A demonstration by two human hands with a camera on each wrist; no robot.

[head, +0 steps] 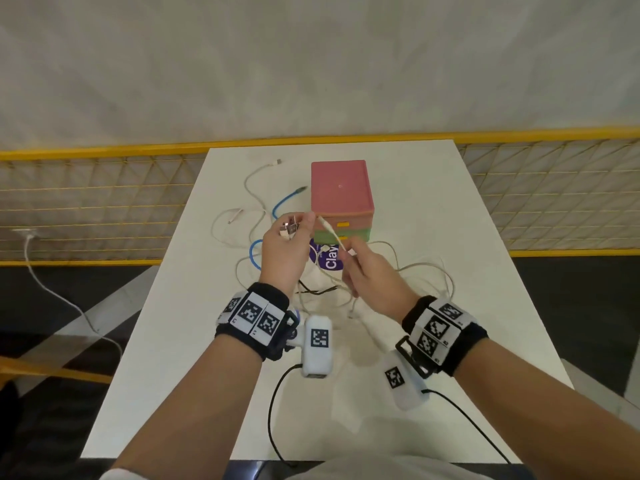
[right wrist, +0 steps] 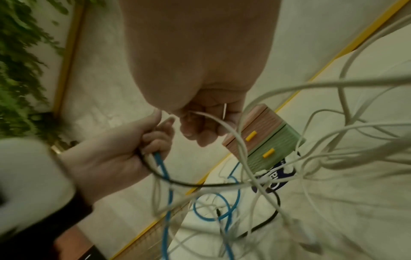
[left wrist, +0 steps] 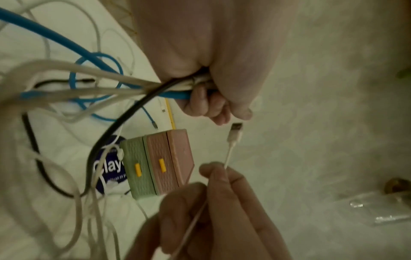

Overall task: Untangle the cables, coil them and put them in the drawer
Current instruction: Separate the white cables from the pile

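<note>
A white table [head: 433, 216] – yellow mesh fence [head: 86, 202] and green foliage [right wrist: 20, 52] beyond.

head view: taken from above, facing forward and down over the white table [head: 433, 209]. left wrist view: set close beneath the left hand [left wrist: 206, 58], directed along the fingers. right wrist view: set close beneath the right hand [right wrist: 195, 73], likewise directed. the drawer box [head: 341, 199], the tangled cables [head: 252, 209] and both hands are shared by all three views.

One blue cable [head: 281, 201], one black cable [left wrist: 106, 137], several white cables [head: 252, 188], count unclear; two drawers [left wrist: 155, 161]; two hands [head: 284, 251].
</note>
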